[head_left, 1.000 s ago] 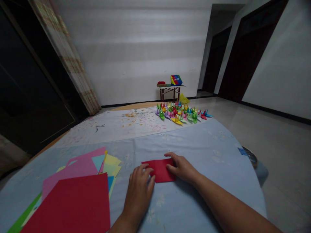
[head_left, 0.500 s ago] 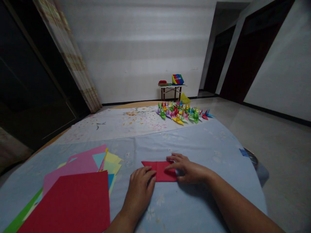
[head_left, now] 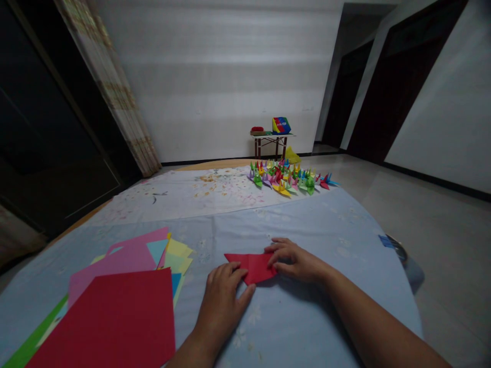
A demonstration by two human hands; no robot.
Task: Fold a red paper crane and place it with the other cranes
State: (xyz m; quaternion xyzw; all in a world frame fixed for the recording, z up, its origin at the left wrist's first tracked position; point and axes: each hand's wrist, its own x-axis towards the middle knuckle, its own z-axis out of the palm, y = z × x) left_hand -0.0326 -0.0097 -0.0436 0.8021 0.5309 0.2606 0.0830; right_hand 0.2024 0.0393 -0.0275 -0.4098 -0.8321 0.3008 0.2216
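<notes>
A small piece of red origami paper (head_left: 258, 268), folded into a flat shape with a point at its left, lies on the blue tablecloth before me. My left hand (head_left: 224, 291) presses its fingers on the left part of the paper, thumb stretched along the lower edge. At the right end, my right hand (head_left: 293, 259) holds the paper between thumb and fingers, and that edge is lifted and bent. The exact grip of the right fingertips is partly hidden.
Loose coloured sheets, with a large red sheet (head_left: 115, 317) on top, lie at the left. Several folded paper cranes (head_left: 282, 179) stand at the table's far right. Beyond the table is a small stand (head_left: 272, 137) holding a colourful box (head_left: 281, 125).
The paper's right side has been raised from flat, and its lower right edge now slants. My right hand has shifted slightly up; my left thumb has spread rightward along the lower edge.
</notes>
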